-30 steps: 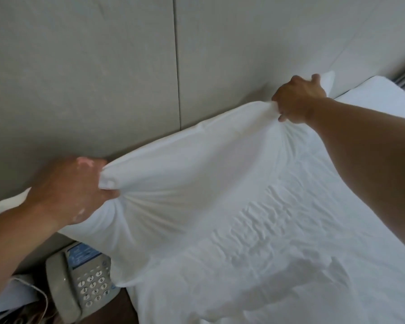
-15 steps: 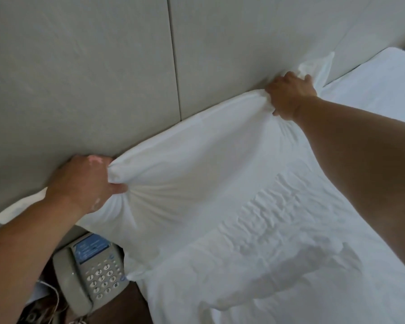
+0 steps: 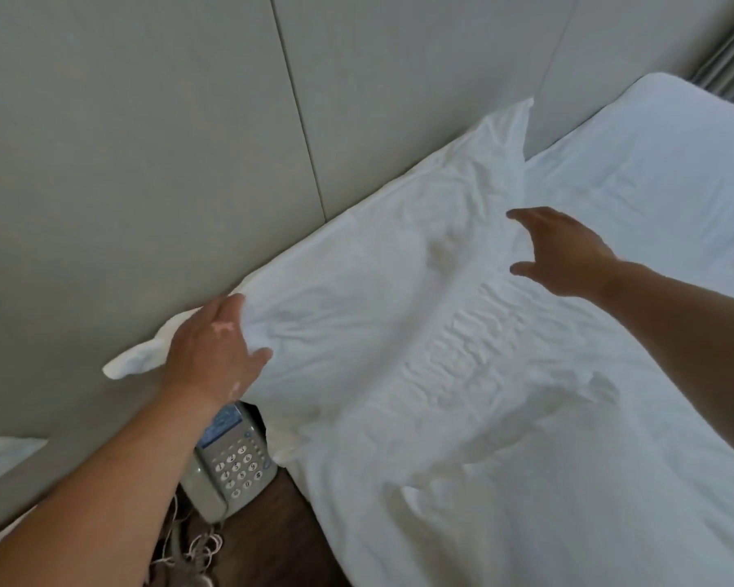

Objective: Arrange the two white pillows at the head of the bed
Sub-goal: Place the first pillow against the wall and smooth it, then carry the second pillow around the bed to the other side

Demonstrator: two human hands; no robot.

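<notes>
Left hand (image 3: 210,349): grip closed on soft white pillow (image 3: 382,281) corner — to be flattened against grey padded headboard (image 3: 166,163).
Right hand (image 3: 564,252): grip wide, empty — hovers above.

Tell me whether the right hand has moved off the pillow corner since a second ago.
Yes. The right hand has let go and drawn back from the headboard, now open above the pillow.

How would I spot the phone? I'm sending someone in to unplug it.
Start at the grey padded headboard behind the white bed. Look down beside the bed's near corner, under the left hand and forearm. The phone is the only grey keypad device there, on dark wood.
</notes>
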